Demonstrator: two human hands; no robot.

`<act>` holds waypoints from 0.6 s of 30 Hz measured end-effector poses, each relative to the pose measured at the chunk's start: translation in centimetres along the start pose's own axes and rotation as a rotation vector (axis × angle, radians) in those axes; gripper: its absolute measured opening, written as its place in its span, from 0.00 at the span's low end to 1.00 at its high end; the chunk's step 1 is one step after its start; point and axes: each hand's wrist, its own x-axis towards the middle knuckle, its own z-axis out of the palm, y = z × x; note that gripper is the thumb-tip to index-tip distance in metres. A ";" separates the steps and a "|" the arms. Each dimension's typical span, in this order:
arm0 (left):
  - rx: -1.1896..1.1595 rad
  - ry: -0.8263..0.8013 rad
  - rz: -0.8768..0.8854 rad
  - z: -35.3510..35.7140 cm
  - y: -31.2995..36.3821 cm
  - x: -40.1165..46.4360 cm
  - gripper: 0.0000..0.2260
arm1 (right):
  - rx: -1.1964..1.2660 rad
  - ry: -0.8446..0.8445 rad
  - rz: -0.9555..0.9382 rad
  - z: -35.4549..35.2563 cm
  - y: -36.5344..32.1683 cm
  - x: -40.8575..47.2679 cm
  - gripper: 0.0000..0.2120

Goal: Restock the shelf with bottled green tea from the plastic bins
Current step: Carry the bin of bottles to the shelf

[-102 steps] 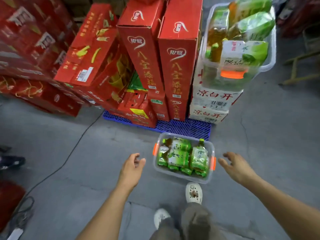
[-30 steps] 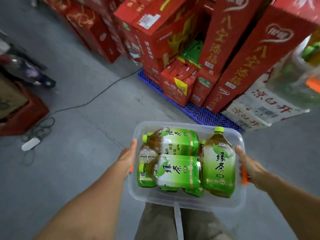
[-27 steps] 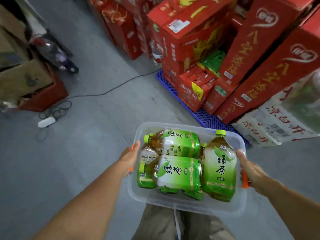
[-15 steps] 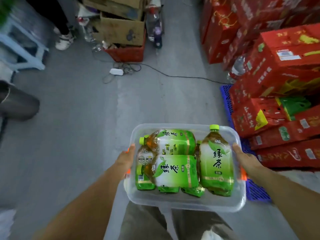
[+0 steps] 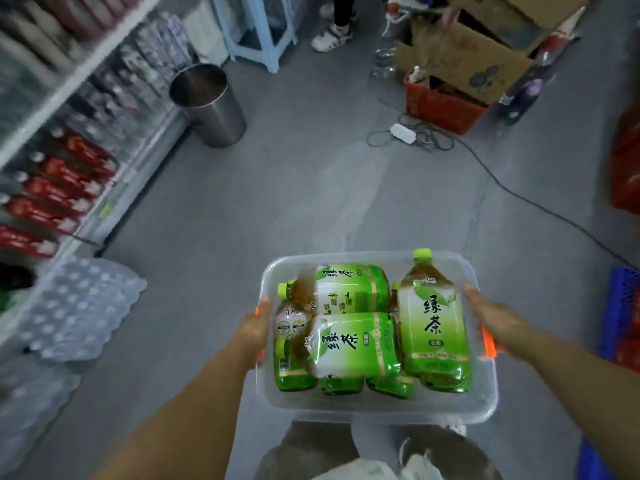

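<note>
a clear plastic bin (image 5: 377, 407) is held up in front of the body, above the grey floor (image 5: 304, 188), with a hand on each short side. the left hand (image 5: 254, 329) grips the left rim, thumb lying up along the wall and the other fingers hidden under an orange handle (so how they lie there cannot be told). the right hand (image 5: 493, 318) grips the right rim the same way, fingers together and reaching forward along the edge, with the orange right handle (image 5: 487, 342) showing just behind the wrist.

inside the bin are green tea bottles (image 5: 349, 344), packed touching one another. the right bottle (image 5: 434, 323) lies with its yellow-green cap toward the far wall, label up. two more lie crosswise, one behind the other, caps to the left. at least one smaller-looking bottle sits wedged at the left wall, partly hidden.

to the left runs the shelf (image 5: 69, 84), blurred, with rows of red-labelled bottles (image 5: 55, 195) on a lower level. wrapped packs of water (image 5: 72, 306) lie on the floor beside it. a steel bucket (image 5: 207, 105) stands near the shelf's far end, and a pale blue stool (image 5: 263, 32) is beyond it, next to another person's shoes. on the far right are cardboard boxes (image 5: 467, 60) on a red crate, a white power strip (image 5: 403, 133) with a cable trailing across the floor, and a blue pallet (image 5: 620, 306) at the right edge.
</note>
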 end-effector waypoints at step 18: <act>-0.594 0.225 -0.284 -29.4 -6.2 9.1 0.33 | -0.405 -0.266 -0.361 29.0 -32.8 -2.3 0.36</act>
